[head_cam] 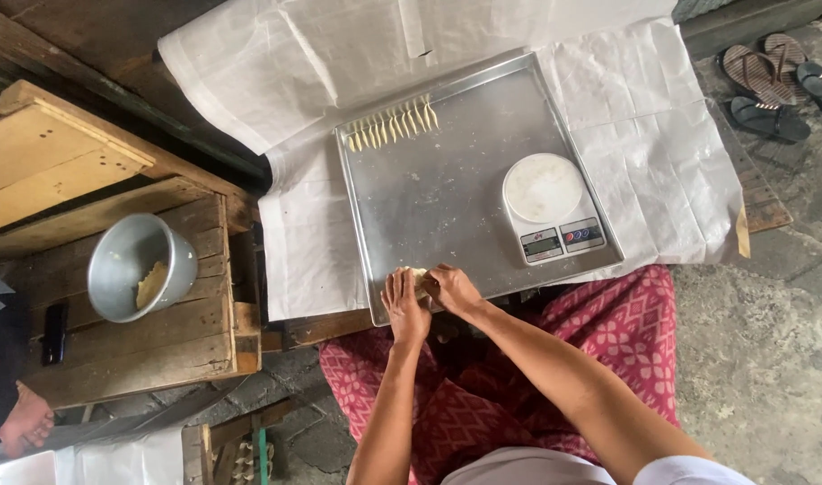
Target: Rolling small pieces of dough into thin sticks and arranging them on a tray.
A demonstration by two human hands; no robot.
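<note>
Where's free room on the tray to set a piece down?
The tray is bare across its middle, between the dough row at the far-left corner and the hands at the near edge. A far-right strip beyond the scale is free too. Crowded: the near edge, where left hand and right hand press dough.

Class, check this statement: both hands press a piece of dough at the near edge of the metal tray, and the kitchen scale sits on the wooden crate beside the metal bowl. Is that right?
Not quite. In the head view the kitchen scale sits on the metal tray, not on the wooden crate. The rest holds: left hand and right hand press the dough at the tray's near edge.
</note>
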